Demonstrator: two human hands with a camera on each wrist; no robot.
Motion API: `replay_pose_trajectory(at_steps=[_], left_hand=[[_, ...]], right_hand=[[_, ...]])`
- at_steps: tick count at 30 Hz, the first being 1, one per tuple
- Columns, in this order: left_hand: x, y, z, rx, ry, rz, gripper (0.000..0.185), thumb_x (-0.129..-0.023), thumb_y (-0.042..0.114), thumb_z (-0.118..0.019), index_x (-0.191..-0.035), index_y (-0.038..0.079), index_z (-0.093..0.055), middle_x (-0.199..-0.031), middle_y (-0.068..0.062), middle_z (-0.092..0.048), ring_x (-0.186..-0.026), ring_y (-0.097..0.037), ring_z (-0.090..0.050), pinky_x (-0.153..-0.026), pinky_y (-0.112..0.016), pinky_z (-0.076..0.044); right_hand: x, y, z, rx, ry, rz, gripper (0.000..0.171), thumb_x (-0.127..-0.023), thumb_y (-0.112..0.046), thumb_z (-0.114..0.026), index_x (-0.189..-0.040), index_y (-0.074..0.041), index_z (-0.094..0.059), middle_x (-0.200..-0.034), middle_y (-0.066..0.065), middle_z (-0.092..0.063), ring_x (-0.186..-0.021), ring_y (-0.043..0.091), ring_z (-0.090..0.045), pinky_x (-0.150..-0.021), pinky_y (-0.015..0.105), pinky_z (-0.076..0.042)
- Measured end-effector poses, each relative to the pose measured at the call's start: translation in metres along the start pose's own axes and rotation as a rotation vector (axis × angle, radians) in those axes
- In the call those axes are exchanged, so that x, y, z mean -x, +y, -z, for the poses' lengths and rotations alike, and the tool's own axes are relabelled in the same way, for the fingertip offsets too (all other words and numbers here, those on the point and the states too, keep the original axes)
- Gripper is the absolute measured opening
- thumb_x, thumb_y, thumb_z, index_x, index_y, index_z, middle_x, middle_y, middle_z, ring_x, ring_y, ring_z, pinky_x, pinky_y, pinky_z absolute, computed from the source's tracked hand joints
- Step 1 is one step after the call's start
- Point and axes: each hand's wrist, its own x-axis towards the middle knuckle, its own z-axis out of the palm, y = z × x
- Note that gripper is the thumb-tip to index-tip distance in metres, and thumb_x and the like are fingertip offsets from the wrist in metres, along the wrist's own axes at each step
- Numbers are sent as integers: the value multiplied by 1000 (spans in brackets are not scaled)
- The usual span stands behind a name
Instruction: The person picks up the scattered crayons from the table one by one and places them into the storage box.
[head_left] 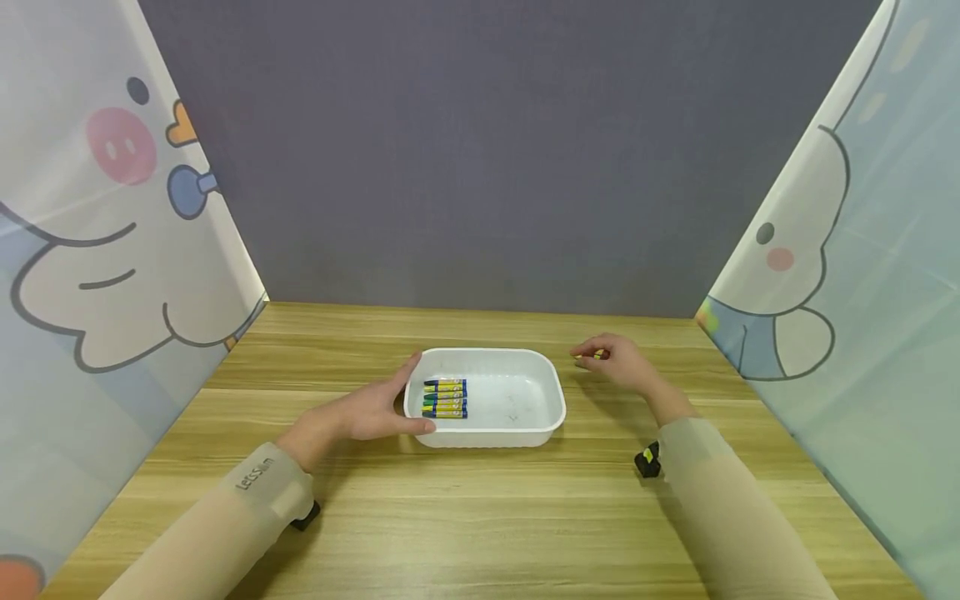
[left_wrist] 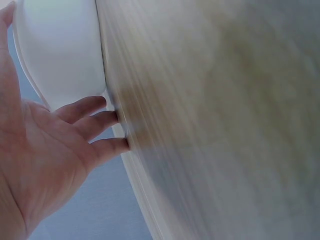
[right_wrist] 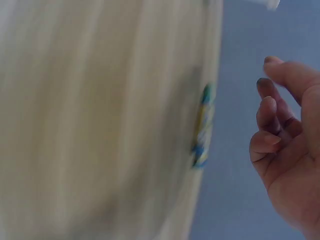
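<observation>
A white plastic tray (head_left: 517, 400) stands on the wooden table. Several crayons (head_left: 446, 398) in yellow and blue wrappers lie side by side at its left end, with dark and green tips to the left. My left hand (head_left: 371, 410) holds that end, thumb over the near rim, index finger along the far left corner; other fingertips come down to the table beside the tray in the left wrist view. One loose green-tipped crayon (right_wrist: 202, 131) lies on the table right of the tray. Just over it hovers my right hand (head_left: 618, 362), fingers loosely bent and apart from the crayon.
A dark grey panel (head_left: 480, 167) rises behind the table (head_left: 480, 517). Cartoon-printed cloth walls (head_left: 120, 275) flank both sides. Black wrist devices (head_left: 648, 460) sit under the sleeves close to the tabletop.
</observation>
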Motion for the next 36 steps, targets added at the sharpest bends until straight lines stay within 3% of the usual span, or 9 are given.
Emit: replay_pose_trajectory(at_steps=[3, 12, 21, 30, 33, 36], left_hand=[[0, 0, 0, 1, 1, -1, 134, -89, 68, -82, -178, 16, 3, -158, -31, -56, -127, -37, -65, -119, -66, -44], [0, -1, -1, 7, -4, 0, 134, -89, 68, -81, -178, 16, 4, -159, -30, -56, -127, -36, -65, -119, -66, -44], [0, 1, 1, 19, -6, -9, 133, -90, 66, -82, -178, 16, 4, -159, -30, -56, -130, -36, -63, -120, -66, -43], [0, 0, 1, 35, -19, -15, 132, -91, 65, -82, -178, 19, 6, -149, -24, -63, -123, -31, -64, -119, -64, -44], [0, 0, 1, 37, -20, -17, 132, -91, 65, -81, -178, 18, 7, -153, -23, -60, -124, -31, -63, -120, -63, -43], [0, 0, 1, 40, -19, -19, 132, -91, 65, -81, -178, 18, 7, -156, -24, -58, -125, -31, -62, -121, -63, -42]], right_hand=[[6, 21, 8, 40, -16, -15, 23, -103, -4, -70, -123, 0, -81, -120, 22, -77, -95, 21, -61, -80, 34, -49], [7, 48, 14, 69, -47, -74, 25, -100, -4, -73, -124, 1, -80, -111, 20, -76, -78, 16, -51, -71, 32, -45], [3, 51, 10, 127, -68, -98, 23, -101, -6, -75, -123, -3, -82, -105, 13, -77, -92, 21, -61, -84, 39, -49], [5, 43, 11, 139, -123, -147, 26, -103, -9, -74, -128, -5, -81, -113, 16, -75, -94, 24, -60, -82, 39, -51], [7, 42, 12, 134, -129, -148, 26, -103, -9, -74, -128, -4, -80, -117, 18, -75, -99, 25, -62, -85, 39, -52], [10, 41, 14, 94, -144, -143, 27, -102, -7, -73, -128, -3, -80, -116, 18, -76, -93, 22, -63, -78, 35, -52]])
